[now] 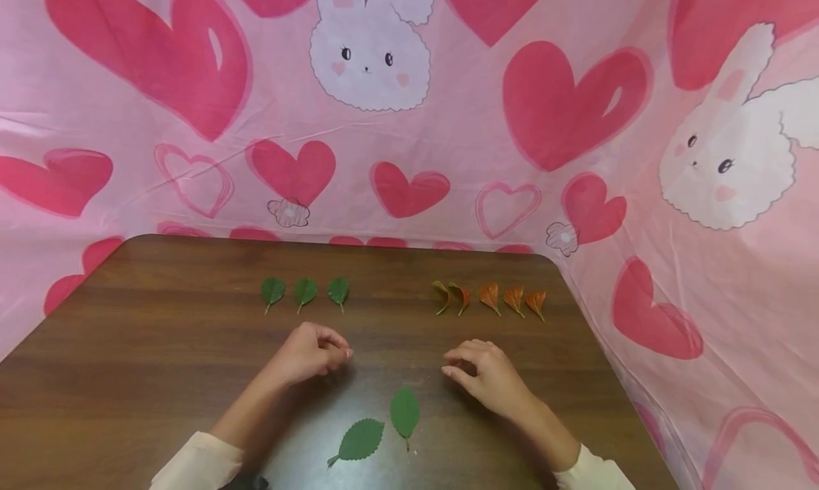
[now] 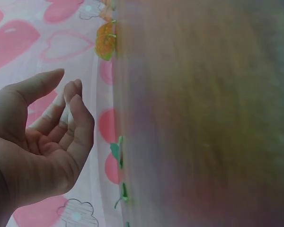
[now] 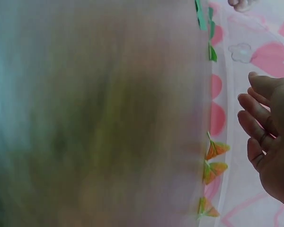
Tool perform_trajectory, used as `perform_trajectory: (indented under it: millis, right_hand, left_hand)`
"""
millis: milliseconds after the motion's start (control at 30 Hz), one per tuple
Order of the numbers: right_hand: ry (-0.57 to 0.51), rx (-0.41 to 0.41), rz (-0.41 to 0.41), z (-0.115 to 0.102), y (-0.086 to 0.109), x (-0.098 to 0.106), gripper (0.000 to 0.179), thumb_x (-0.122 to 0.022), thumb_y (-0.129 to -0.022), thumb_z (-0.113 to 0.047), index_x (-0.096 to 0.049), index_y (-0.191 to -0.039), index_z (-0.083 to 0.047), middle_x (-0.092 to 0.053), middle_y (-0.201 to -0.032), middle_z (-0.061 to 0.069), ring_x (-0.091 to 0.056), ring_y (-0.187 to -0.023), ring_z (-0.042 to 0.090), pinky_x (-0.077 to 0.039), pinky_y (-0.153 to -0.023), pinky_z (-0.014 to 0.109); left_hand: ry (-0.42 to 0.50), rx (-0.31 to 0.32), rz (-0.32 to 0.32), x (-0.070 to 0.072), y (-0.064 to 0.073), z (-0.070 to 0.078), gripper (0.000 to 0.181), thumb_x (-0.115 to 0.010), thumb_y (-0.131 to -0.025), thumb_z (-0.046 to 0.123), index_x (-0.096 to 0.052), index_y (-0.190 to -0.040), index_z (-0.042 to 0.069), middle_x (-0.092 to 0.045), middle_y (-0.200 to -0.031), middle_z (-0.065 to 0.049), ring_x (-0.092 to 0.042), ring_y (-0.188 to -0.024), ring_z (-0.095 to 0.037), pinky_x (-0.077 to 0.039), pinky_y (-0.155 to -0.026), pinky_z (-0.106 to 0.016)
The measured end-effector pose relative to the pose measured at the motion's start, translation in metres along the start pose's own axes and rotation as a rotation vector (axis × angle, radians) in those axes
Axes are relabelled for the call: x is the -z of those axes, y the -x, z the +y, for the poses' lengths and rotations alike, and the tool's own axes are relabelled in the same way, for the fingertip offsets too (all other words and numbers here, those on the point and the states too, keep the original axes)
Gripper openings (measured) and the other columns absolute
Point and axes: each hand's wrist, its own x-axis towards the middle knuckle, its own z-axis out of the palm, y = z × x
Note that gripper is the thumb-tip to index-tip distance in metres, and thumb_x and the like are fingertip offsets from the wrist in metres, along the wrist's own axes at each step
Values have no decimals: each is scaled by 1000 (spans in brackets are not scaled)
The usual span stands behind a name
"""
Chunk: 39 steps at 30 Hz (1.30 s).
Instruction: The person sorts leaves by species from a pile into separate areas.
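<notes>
My left hand (image 1: 316, 351) hovers over the table with loosely bent fingers, and the left wrist view shows a gap between thumb and fingertips with nothing in it. Across from it, my right hand (image 1: 484, 371) is held with relaxed fingers and is likewise without any object. Closest to the hands lie two larger green leaves with toothed edges, one leaf (image 1: 405, 412) pointing away and the other leaf (image 1: 361, 439) slanted. Beyond the left hand is a row of three small green leaves (image 1: 306, 291). Several curled orange-brown leaves (image 1: 490, 297) form a row beyond the right hand.
The brown wooden table (image 1: 160, 348) has rounded far corners. A pink cloth (image 1: 473, 134) printed with hearts and rabbits hangs behind it and along its right side. Small pale specks lie by the larger leaves' stems.
</notes>
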Motion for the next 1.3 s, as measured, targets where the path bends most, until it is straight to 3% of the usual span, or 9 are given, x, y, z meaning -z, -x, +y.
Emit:
perform_trajectory:
  millis: [133,500,733,933,1100,1300]
  right_hand:
    - [-26,5,-22,-6,0,-2,15,-82,-85,-20,-78,-97,-12,-75,-89,-9,-60,-77,5,-46,-72,24]
    - [-29,33,-60,-17,2,-7,16,-81,-86,-21,-78,-99,-13,-76,-93,-8,-66,-86,4,-53,-81,31]
    - [-21,42,-116,-25,4,-8,16,-80,-87,-22,-78,-101,-13,-76,-94,-8,-67,-89,5,-54,-82,33]
    - [-3,69,-167,-30,4,-12,15,-77,-90,-26,-78,-101,-15,-75,-94,-10,-67,-90,4,-55,-85,34]
    - [-18,99,-210,-35,5,-16,16,-75,-93,-28,-78,-101,-16,-74,-93,-11,-65,-89,2,-56,-83,30]
    - [-58,166,-255,-41,7,-22,17,-74,-94,-31,-78,-99,-15,-74,-90,-9,-62,-84,-3,-51,-76,15]
  left_hand:
    - [18,1,-38,1,7,-5,18,-76,-88,14,-75,-95,-2,-71,-74,-9,-62,-67,-14,-55,-61,-31]
    - [-25,-51,-132,1,16,-9,13,-75,-86,13,-77,-90,1,-63,-64,2,-61,-60,-13,-48,-52,-24]
    - [-32,-80,-189,-3,25,-14,9,-74,-85,10,-77,-87,1,-73,-71,-10,-63,-58,-13,-49,-51,-24]
    - [-169,-133,-176,-4,34,-18,8,-78,-83,13,-76,-76,10,-73,-67,-1,-56,-55,-4,-46,-52,-21]
    - [-210,-167,-196,-7,42,-20,13,-81,-82,15,-74,-70,15,-68,-64,8,-52,-54,0,-43,-52,-20]
    - [-244,-173,-210,-13,49,-20,17,-86,-76,18,-73,-66,17,-61,-56,10,-50,-53,1,-42,-50,-20]
